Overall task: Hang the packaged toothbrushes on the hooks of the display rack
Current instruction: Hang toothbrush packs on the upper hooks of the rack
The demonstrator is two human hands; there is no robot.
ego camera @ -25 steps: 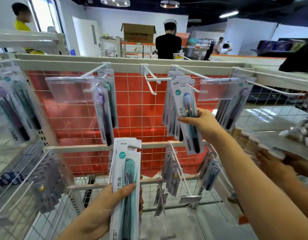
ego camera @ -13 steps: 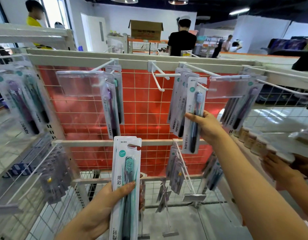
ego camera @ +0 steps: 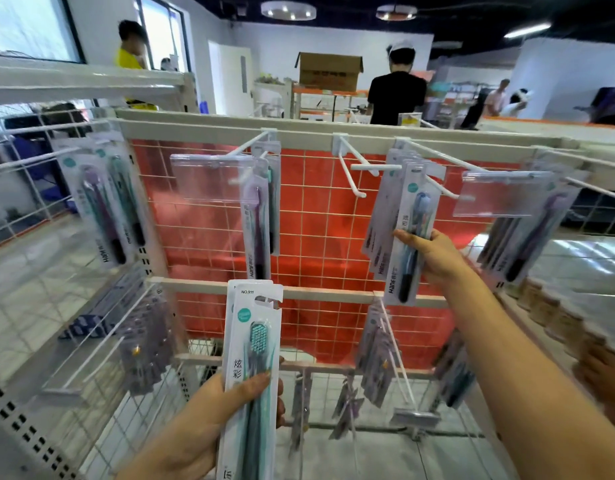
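At six o'clock the left hand (ego camera: 202, 427) grips a small stack of teal packaged toothbrushes (ego camera: 254, 368), thumb curled across the front. Farther off, at three o'clock, the right hand (ego camera: 434, 258) pinches a blue toothbrush pack (ego camera: 411, 233) hanging on a white hook (ego camera: 434, 183) of the display rack (ego camera: 299, 136).

Head view — forward-down, close to rack (ego camera: 299, 136)

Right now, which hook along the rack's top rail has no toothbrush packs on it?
The bare white double-pronged wire hook in the middle, between the purple-toothbrush packs and the blue-toothbrush pack the right hand holds.
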